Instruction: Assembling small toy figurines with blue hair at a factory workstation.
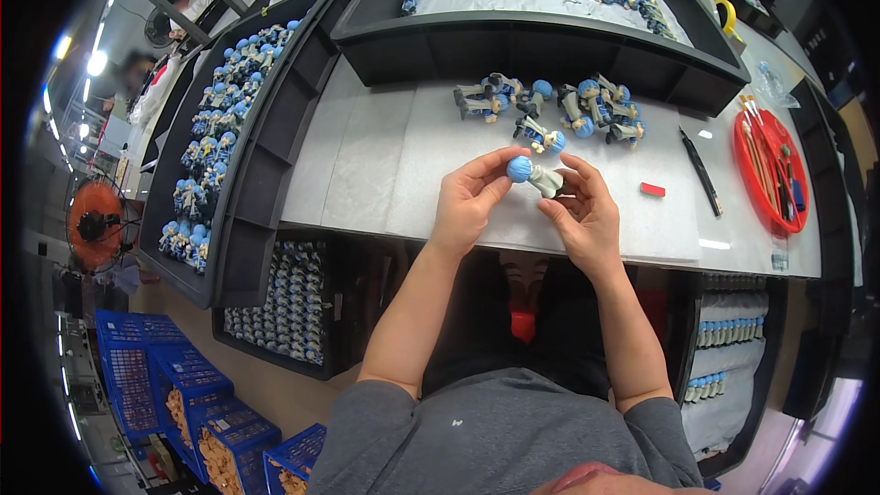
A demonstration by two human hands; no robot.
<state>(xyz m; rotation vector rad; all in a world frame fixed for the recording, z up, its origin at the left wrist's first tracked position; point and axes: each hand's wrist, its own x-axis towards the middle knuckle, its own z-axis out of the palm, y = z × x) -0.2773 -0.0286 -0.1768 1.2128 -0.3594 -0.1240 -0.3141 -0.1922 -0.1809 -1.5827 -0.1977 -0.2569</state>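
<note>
Above the near edge of the white worktable, a small blue-haired figurine (pixel 547 182) lies sideways between my hands. My left hand (pixel 472 199) pinches it by the head with thumb and fingers. At its lower end, the fingers of my right hand (pixel 583 213) are closed round the legs. The figurine's pale back faces up, and its feet are partly hidden by my fingers. Just beyond my hands lies another figurine (pixel 539 135) on the table. Two loose clusters of similar figurines (pixel 600 108) lie farther back.
A black tray (pixel 541 60) with a row of figurines stands at the back; another figurine-filled tray (pixel 240 247) is at left. On the right are a red dish (pixel 744 160) of brushes, a black pen (pixel 700 171) and a red block (pixel 653 190). Blue crates (pixel 183 367) stand lower left.
</note>
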